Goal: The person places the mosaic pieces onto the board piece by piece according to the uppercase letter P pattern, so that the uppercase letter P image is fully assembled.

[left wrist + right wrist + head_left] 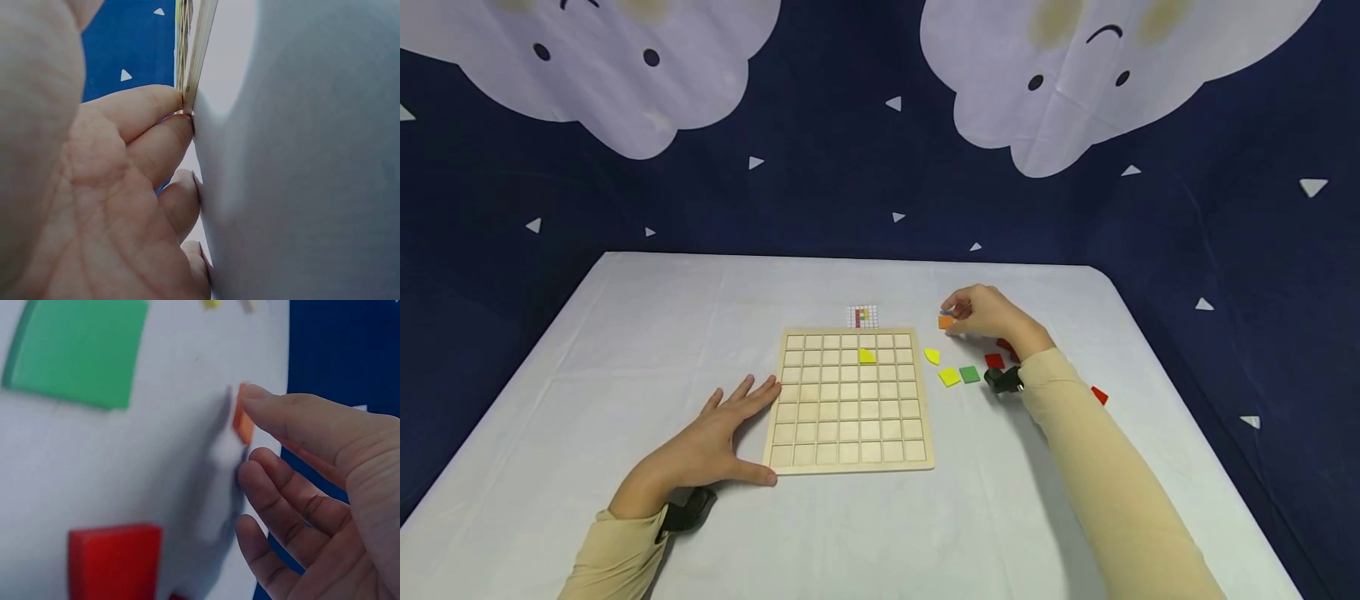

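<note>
A wooden grid board [850, 469] lies flat on the table, with one yellow tile [867, 357] in a cell near its upper right. My left hand [718, 442] is spread beside the board; thumb and fingertips touch its left edge. In the left wrist view, fingertips [172, 100] press against the board's side [199, 56]. Beyond the board's upper right corner, my right hand [988, 317] pinches an orange square tile [945, 322]. The right wrist view shows the thumb on the orange tile [244, 415], close over the table; the other fingers curl loosely below.
Right of the board lie a yellow rounded tile [932, 357], a yellow square tile [950, 377], a green tile [970, 374] and several red tiles [994, 361], some partly behind the right wrist. A small coloured pattern card [862, 317] lies above the board. A dark curtain [820, 200] hangs behind the table.
</note>
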Available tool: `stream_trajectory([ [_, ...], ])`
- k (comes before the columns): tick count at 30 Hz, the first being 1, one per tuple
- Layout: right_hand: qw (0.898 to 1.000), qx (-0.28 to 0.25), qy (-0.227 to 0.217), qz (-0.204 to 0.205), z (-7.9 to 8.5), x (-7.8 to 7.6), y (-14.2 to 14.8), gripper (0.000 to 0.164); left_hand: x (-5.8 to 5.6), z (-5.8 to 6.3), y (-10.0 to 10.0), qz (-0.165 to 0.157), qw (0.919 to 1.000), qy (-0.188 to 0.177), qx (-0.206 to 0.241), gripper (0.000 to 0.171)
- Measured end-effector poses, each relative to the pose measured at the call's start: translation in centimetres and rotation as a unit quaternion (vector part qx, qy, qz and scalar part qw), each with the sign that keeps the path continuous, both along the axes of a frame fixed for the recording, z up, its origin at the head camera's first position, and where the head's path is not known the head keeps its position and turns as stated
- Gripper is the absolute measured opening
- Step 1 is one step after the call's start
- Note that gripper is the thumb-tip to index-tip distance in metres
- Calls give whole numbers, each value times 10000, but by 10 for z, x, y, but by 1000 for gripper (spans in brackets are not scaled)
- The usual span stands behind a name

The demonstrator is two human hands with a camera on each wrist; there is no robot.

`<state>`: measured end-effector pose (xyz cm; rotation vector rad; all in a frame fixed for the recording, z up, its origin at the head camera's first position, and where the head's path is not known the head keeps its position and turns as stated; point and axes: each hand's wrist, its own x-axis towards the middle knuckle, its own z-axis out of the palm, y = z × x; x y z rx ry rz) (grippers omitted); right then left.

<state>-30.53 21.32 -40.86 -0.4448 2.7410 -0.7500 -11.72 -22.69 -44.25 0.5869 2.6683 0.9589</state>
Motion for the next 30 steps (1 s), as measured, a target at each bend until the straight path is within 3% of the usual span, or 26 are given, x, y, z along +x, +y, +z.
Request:
stream_trajectory([
  [10, 9960, -525, -582, -419, -4, -5, 9, 40, -1, -1, -1, 16, 9999, -121, 104, 130],
  [16, 9935, -699, -772, -468, -4, -3, 10, 39, 0, 0, -2, 12, 9999, -123, 90, 129],
  [30, 9898, -862, -876, -714, -9, -7, 13, 37, -1, 0, -1, -48, 10000, -8, 79, 128],
])
